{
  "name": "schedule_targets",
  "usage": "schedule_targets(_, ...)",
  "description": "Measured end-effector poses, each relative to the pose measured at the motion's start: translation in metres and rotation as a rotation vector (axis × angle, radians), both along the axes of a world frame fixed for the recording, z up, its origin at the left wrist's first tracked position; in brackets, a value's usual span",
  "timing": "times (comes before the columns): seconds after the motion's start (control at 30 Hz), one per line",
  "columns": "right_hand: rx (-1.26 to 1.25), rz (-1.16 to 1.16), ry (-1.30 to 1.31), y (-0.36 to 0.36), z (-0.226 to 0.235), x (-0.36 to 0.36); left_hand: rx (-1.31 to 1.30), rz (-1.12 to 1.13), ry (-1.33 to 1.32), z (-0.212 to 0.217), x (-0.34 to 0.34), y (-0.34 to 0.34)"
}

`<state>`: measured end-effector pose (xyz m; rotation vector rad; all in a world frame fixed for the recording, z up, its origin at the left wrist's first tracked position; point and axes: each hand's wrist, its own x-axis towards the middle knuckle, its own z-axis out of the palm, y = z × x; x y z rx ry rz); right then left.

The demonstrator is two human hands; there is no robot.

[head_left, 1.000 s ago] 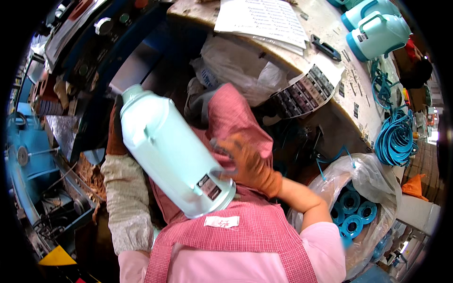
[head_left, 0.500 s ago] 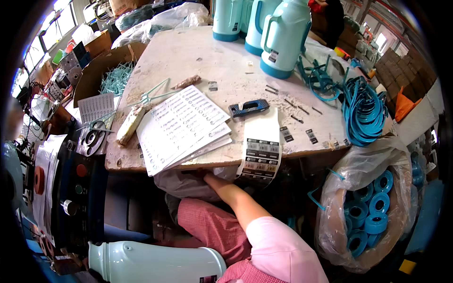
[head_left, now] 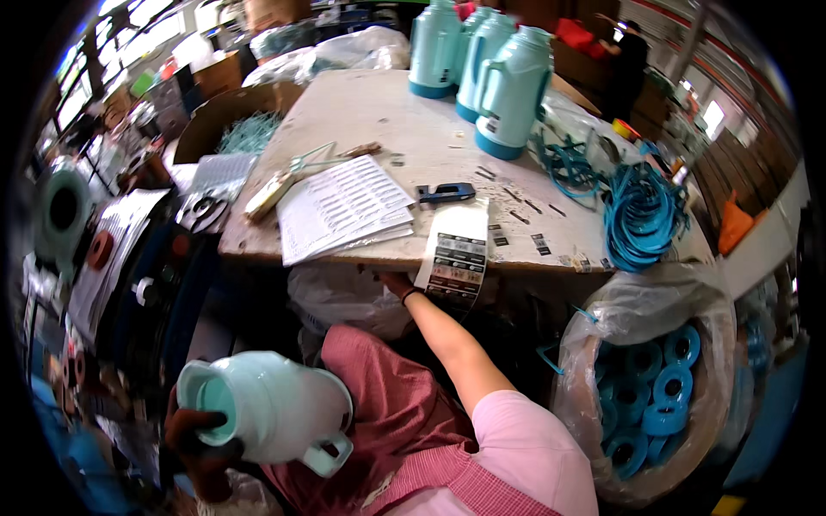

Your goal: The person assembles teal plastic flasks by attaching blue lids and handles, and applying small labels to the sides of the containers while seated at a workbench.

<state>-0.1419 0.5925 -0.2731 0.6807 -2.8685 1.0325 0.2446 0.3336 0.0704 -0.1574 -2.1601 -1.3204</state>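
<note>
My left hand (head_left: pixel 200 443), in a dark glove, grips a pale blue thermos jug (head_left: pixel 280 408) by its mouth, with fingers hooked over the rim. The jug lies tilted across my lap, its open mouth toward the left and its handle toward me. My right hand (head_left: pixel 394 282) reaches to the table's front edge, just left of a hanging strip of labels (head_left: pixel 458 262). Shadow and the tabletop hide most of its fingers. A bag of whitish plastic (head_left: pixel 344 301) hangs below that edge. Printed sheets (head_left: pixel 344 206) and a blue-black utility knife (head_left: pixel 446 193) lie above on the table.
Several finished thermos jugs (head_left: pixel 514 95) stand at the table's far end. Blue straps (head_left: pixel 641 215) are heaped at its right edge. A lined box of blue rings (head_left: pixel 667 387) stands at right, a machine with knobs (head_left: pixel 159 292) at left. Another person (head_left: pixel 628 69) is in the background.
The jug has turned and lifted, so its open mouth and handle now show. My left hand has come into view gripping it. My right hand has shifted rightward toward the label strip.
</note>
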Motion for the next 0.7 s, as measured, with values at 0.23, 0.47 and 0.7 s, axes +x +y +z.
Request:
schedule_targets(0.23,-0.35,-0.101,-0.002,0.004,0.028,0.027,-0.239,-0.084,0.088,0.012,0.007,0.04)
schedule_targets(0.47,0.03,-0.175,0.033,0.045,0.054,0.036,-0.392,-0.135,0.134,0.003,-0.016,0.093)
schedule_targets(0.7,-0.474,0.55,0.007,0.02,0.227,0.18,-0.435,0.026,0.094,-0.007,-0.006,0.093)
